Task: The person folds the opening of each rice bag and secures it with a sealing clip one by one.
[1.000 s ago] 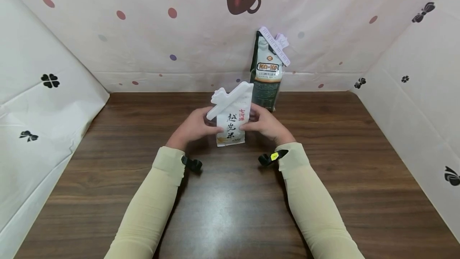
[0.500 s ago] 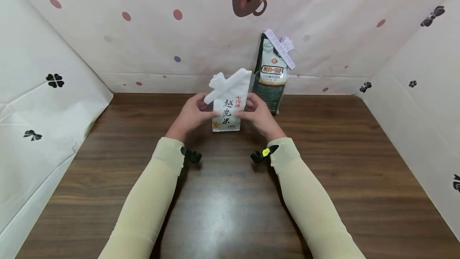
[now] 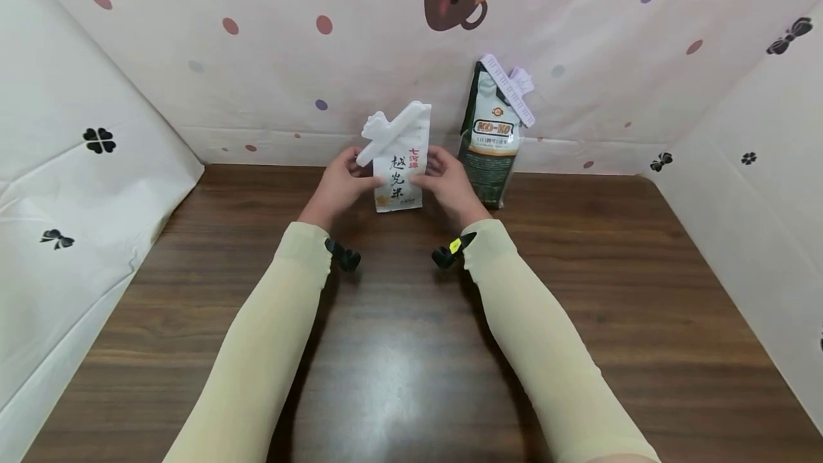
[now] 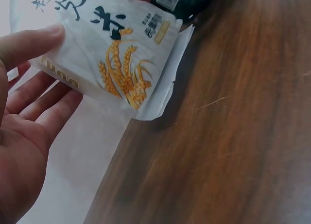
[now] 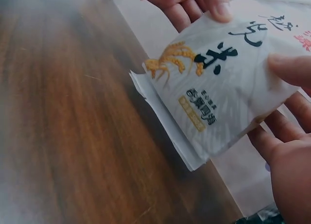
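Observation:
Between my two hands is a white bag of rice (image 3: 400,171) with black and red lettering and golden rice ears printed low on its front. A white bag clip (image 3: 393,133) slants across its top. My left hand (image 3: 338,188) grips the left side, thumb on the front and fingers behind. On the opposite side my right hand (image 3: 452,184) holds it the same way. Both wrist views show the bag's bottom flap (image 4: 163,90) close over the wooden table. Parts of the fingers are hidden behind the bag.
Right of the rice bag, a dark green and white KO-KO bag (image 3: 491,138) leans at the back wall. A lilac clip (image 3: 508,91) sits across its top. White printed sheets form the back wall (image 3: 270,84) and sides around the brown table (image 3: 611,291).
Both hands have carried the rice bag away from me, toward the back wall and slightly left. The grip on both sides has stayed. The KO-KO bag stands as before.

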The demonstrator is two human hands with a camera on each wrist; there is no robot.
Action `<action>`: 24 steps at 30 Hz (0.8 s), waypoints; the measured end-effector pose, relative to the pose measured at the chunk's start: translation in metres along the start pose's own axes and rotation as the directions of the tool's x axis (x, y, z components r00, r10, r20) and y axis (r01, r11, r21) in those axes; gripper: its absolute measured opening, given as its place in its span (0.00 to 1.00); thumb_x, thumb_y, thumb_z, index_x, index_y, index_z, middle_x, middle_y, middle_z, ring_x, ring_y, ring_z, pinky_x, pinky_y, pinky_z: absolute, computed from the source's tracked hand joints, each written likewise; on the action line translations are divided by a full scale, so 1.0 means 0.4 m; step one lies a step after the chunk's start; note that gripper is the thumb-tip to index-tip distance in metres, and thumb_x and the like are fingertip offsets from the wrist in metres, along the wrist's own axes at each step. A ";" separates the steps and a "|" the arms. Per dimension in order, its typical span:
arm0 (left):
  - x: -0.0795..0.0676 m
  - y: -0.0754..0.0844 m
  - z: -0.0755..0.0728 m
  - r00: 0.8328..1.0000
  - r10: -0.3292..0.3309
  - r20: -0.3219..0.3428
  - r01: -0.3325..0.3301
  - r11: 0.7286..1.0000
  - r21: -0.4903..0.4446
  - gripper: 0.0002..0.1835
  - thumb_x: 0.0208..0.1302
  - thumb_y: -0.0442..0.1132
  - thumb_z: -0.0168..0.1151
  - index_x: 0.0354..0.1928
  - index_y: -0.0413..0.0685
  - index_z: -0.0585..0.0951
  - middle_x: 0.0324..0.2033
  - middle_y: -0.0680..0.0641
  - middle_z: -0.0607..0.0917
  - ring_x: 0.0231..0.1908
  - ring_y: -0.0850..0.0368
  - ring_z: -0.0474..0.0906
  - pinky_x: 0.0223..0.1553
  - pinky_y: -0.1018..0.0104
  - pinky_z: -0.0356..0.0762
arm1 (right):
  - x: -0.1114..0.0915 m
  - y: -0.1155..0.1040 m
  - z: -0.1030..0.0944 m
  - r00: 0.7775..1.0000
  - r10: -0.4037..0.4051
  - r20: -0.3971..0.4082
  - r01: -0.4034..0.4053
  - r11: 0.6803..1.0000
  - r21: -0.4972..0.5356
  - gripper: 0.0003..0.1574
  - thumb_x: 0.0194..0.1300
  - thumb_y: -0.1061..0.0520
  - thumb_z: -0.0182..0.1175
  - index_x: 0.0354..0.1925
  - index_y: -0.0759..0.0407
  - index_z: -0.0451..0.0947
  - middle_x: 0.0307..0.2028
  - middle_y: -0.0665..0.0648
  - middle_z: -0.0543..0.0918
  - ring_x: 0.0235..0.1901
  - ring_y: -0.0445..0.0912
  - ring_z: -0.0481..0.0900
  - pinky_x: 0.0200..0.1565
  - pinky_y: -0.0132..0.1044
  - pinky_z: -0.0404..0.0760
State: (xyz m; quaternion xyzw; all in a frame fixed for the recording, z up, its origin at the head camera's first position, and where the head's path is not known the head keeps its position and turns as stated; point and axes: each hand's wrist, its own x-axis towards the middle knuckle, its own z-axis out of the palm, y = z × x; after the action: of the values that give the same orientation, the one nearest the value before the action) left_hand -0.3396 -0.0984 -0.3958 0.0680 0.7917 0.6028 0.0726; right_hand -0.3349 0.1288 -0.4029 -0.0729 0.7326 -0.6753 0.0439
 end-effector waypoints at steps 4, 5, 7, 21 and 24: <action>0.021 0.003 0.004 1.000 -0.013 -0.012 0.013 1.000 -0.010 0.29 0.54 0.38 0.74 0.56 0.50 0.70 0.59 0.46 0.79 0.59 0.54 0.76 0.62 0.56 0.73 | 0.021 0.000 0.003 1.000 -0.011 -0.008 0.011 1.000 0.000 0.36 0.61 0.65 0.65 0.65 0.52 0.67 0.65 0.56 0.74 0.65 0.48 0.71 0.64 0.43 0.71; 0.026 0.004 0.005 1.000 -0.014 -0.012 0.013 1.000 -0.014 0.29 0.54 0.38 0.74 0.56 0.50 0.70 0.59 0.46 0.79 0.59 0.54 0.76 0.62 0.56 0.73 | 0.025 0.000 0.004 1.000 -0.013 -0.013 0.013 1.000 0.005 0.36 0.61 0.65 0.65 0.65 0.52 0.67 0.65 0.56 0.73 0.66 0.48 0.71 0.65 0.43 0.71; 0.034 0.006 0.006 1.000 -0.019 -0.014 0.019 1.000 -0.012 0.30 0.55 0.38 0.73 0.57 0.50 0.70 0.60 0.47 0.78 0.60 0.54 0.75 0.62 0.55 0.72 | 0.032 0.000 0.005 1.000 -0.018 -0.021 0.018 1.000 0.017 0.36 0.61 0.66 0.64 0.66 0.54 0.67 0.66 0.57 0.72 0.66 0.49 0.70 0.65 0.43 0.70; 0.062 -0.010 0.014 0.995 -0.096 -0.029 0.095 0.995 -0.037 0.28 0.57 0.37 0.71 0.58 0.52 0.69 0.62 0.48 0.77 0.62 0.54 0.73 0.64 0.54 0.70 | 0.039 -0.013 0.016 0.996 0.078 -0.037 -0.078 0.997 0.020 0.37 0.66 0.63 0.60 0.71 0.56 0.61 0.70 0.58 0.66 0.70 0.48 0.64 0.68 0.41 0.66; 0.067 -0.007 0.014 0.995 -0.089 -0.036 0.087 0.994 -0.059 0.29 0.57 0.38 0.71 0.58 0.53 0.69 0.62 0.49 0.77 0.62 0.54 0.73 0.65 0.54 0.70 | 0.058 0.007 0.010 0.996 0.077 -0.044 -0.078 0.997 -0.013 0.37 0.67 0.59 0.60 0.71 0.51 0.61 0.70 0.55 0.67 0.69 0.46 0.66 0.67 0.40 0.67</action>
State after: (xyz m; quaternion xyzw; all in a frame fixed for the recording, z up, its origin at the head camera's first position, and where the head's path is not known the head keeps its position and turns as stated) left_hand -0.3649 -0.0884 -0.4008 0.0191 0.7775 0.6227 0.0856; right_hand -0.3574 0.1210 -0.4051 -0.0301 0.7405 -0.6693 0.0536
